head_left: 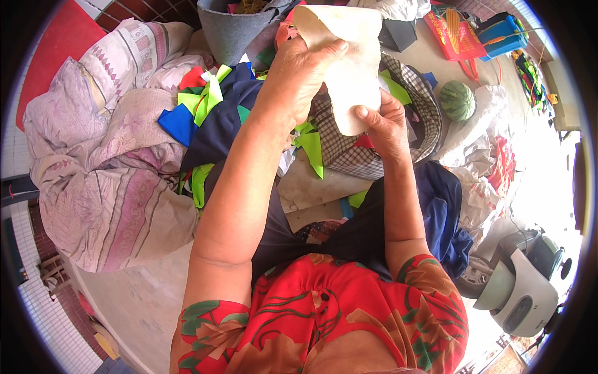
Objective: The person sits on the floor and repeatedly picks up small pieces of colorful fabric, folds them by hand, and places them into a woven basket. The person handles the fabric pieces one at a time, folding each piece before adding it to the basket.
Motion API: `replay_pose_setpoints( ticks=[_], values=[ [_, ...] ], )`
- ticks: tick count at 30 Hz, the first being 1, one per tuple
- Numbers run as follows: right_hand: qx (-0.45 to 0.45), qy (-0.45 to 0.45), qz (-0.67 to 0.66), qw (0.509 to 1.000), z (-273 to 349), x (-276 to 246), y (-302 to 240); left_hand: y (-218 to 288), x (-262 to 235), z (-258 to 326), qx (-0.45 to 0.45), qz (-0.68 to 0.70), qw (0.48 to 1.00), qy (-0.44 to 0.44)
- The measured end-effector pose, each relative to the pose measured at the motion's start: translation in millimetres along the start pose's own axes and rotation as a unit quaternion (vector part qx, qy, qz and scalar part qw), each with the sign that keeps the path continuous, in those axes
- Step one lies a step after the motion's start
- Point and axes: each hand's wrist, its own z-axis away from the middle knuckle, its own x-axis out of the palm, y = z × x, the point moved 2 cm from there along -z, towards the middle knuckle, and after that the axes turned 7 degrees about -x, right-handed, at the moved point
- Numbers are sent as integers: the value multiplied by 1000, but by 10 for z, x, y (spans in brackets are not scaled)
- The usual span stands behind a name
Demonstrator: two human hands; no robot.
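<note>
At the far left of the frame, a rumpled heap of pink-and-white patterned bedding (118, 143) fills the side from the upper edge to below mid-height. Just right of it lie a blue fabric scrap (174, 126) and neon yellow-green scraps (208, 100), against dark navy cloth (218, 134) at left of centre. Above them, at the upper edge, stands a grey bucket (227, 34) with things inside.

Your left hand (299, 75) is raised at upper centre, its grip pinching the cream sheet (354, 65): the thumb lies across the front, and most of the fingers are hidden behind. The sheet hangs lengthwise at upper centre, its top edge curled over; you cannot tell from here whether it is paper or cloth. Behind and below it is a black-and-white checked fabric bag (349, 149), with coloured scraps showing in its opening. Your right hand (387, 128) pinches the sheet's lower right edge, thumb in front.

Farther right, a striped green watermelon (458, 101) sits near the bag, below a red carrier bag (455, 38) at upper right. White plastic (476, 134) lies beside the watermelon, and a grey-and-white appliance (528, 299) stands at lower right.
</note>
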Motion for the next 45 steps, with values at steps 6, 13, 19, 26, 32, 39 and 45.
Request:
replay_pose_setpoints(
  ticks=[6,13,19,26,32,39,45],
  values=[
    [-55,36,3,998,-20,30,-11,142,84,101,-62,-44,995,-62],
    [-95,97,42,990,-55,-119,86,90,78,122,-76,-114,986,-93],
    [-123,103,-97,982,-73,-158,152,-71,64,85,10,-427,904,-20],
    [-49,93,-82,991,-35,-109,159,-122,90,114,119,-566,815,22],
    [-27,157,-51,986,-138,-179,366,-30,76,84,183,-535,819,102],
    [93,211,-37,972,-206,-161,1134,195,81,96,269,-423,847,175],
    [70,-99,107,987,-223,554,1476,174,125,81,249,-389,874,149]
  ],
)
